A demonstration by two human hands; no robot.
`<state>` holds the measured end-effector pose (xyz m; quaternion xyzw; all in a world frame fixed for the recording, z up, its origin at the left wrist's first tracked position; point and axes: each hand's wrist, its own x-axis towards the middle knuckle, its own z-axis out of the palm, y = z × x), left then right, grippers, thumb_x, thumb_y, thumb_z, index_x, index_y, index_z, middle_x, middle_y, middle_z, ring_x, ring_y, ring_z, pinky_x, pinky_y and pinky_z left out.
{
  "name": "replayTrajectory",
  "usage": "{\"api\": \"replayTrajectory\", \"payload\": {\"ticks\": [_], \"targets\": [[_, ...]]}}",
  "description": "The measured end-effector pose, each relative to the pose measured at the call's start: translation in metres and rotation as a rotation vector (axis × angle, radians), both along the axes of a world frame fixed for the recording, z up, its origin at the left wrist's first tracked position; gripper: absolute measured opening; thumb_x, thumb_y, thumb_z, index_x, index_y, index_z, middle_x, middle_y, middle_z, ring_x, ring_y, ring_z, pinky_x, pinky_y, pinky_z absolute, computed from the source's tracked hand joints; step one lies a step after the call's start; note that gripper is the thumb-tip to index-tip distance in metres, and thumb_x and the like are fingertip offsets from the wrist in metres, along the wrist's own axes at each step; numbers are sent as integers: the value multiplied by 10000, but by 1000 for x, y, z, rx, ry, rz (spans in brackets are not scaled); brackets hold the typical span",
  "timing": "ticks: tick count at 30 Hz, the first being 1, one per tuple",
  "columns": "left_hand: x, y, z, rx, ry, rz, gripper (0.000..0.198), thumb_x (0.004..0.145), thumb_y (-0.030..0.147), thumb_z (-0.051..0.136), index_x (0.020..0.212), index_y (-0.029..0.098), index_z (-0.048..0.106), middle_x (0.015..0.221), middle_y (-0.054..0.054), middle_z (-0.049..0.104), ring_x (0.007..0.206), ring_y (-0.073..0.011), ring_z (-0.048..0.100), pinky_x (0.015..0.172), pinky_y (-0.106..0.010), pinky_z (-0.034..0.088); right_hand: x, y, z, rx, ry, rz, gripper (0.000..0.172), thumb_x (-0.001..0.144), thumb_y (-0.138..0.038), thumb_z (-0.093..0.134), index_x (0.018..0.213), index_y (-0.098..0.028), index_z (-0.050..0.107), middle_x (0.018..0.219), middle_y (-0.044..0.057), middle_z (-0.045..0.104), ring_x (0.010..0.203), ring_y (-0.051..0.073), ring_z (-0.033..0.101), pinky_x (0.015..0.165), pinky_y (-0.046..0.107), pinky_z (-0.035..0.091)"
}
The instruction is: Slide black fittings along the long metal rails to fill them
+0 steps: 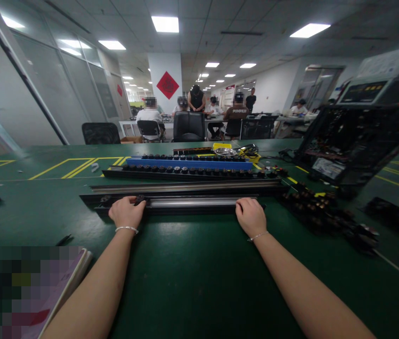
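A long black and silver metal strip (192, 202) lies across the green bench in front of me. My left hand (127, 212) is closed on its left part, fingers curled over a small black piece there. My right hand (251, 215) is closed on the strip's right part. Each wrist wears a thin bracelet. Just behind runs a second long black rail (185, 187). Farther back lie a black strip with a row of sockets (188, 172) and a blue strip (188, 163) of the same kind.
A heap of small black parts (323, 212) lies at the right. A black open rack with a machine on it (358, 136) stands at the far right. A booklet (44, 292) lies at the near left. Several people sit at tables far behind.
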<state>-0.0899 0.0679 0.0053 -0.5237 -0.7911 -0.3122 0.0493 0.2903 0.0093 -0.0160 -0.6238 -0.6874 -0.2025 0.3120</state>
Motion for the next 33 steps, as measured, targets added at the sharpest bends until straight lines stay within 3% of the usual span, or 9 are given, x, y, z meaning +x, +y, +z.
{"api": "replayTrajectory", "payload": {"ticks": [33], "targets": [[7,0,-1,-5,-9,-50,356,682,472,605,911,207,665,969,-75,673,1025,-281,544,892,-385,358,-3,-2,1,21,34,10,167,784,-174,450,825,-182,612,913,80,606,859,200,515,780,331,387]]}}
